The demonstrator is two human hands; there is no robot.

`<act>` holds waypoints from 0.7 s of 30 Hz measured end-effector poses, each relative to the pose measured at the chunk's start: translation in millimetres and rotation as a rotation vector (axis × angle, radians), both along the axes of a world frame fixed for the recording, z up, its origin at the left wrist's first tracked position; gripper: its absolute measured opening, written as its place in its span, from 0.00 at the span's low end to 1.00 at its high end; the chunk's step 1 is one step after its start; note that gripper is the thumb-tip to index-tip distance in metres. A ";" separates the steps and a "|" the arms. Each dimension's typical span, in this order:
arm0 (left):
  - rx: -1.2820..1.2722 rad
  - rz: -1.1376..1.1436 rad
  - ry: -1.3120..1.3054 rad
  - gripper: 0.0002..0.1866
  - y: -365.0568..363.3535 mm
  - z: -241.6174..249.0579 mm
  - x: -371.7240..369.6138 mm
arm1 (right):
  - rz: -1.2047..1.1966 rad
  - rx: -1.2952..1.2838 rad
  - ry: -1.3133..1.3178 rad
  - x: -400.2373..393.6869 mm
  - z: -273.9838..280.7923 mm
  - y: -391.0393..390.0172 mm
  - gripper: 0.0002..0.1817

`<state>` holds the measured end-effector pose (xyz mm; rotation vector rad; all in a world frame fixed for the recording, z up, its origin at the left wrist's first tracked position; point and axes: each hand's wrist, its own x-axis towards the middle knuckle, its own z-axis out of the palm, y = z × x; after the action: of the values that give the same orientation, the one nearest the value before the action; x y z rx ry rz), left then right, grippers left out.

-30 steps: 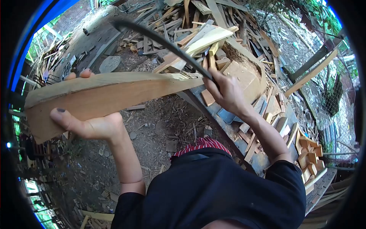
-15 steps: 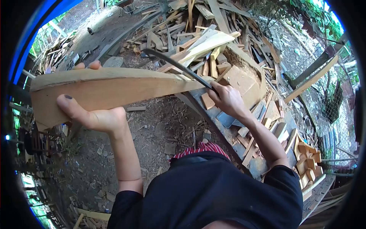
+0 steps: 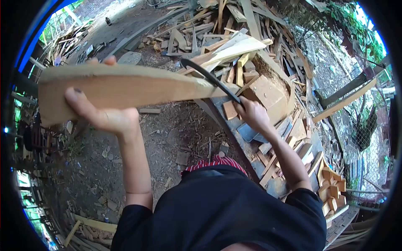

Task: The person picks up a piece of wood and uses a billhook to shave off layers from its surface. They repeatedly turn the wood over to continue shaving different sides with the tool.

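Note:
My left hand point(image 3: 104, 118) is wrapped round the wide end of a long tapering piece of wood point(image 3: 142, 90), thumb on its near face and fingertips showing over the upper edge. The wood is held up off the ground, its narrow end pointing right. A dark, slightly curved machete point(image 3: 206, 75) is in my right hand point(image 3: 254, 114), whose fingers close round the handle. Its blade slants up to the left and crosses the wood's narrow end, where a paler, freshly cut patch shows. Just beyond my right hand is a large wooden block point(image 3: 270, 94).
A long bench point(image 3: 247, 152) strewn with offcuts runs down the right side. Behind it rises a heap of scrap wood point(image 3: 209, 31). Small cut wooden pieces point(image 3: 331, 190) stack at lower right. Wood chips litter the dirt ground point(image 3: 171, 138).
The machete has moved right and turned steeper across the wood's narrow end. The wood's wide end has lifted a little. The whole view has shifted slightly.

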<state>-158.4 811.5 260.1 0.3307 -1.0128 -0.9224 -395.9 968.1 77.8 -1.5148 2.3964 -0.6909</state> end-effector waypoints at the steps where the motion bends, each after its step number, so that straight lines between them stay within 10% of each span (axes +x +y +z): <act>1: -0.015 0.002 -0.016 0.32 -3.8 1.4 -1.1 | 0.047 -0.060 0.011 1.5 12.9 -0.8 0.13; 9: 0.023 -0.008 0.043 0.34 -4.8 5.3 -9.9 | 0.179 -0.642 -0.032 48.2 141.5 -7.5 0.06; 15: -0.058 -0.126 0.089 0.32 -13.4 -1.3 -1.9 | -0.018 -0.016 0.128 -3.5 -9.0 -1.8 0.13; 21: -0.034 -0.049 0.001 0.34 -13.6 0.6 -2.4 | 0.073 -0.036 -0.096 2.2 56.7 -13.6 0.16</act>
<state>-160.7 797.9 260.7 0.2776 -1.0387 -0.9482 -393.7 954.5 134.5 -1.5385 2.2582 -0.7766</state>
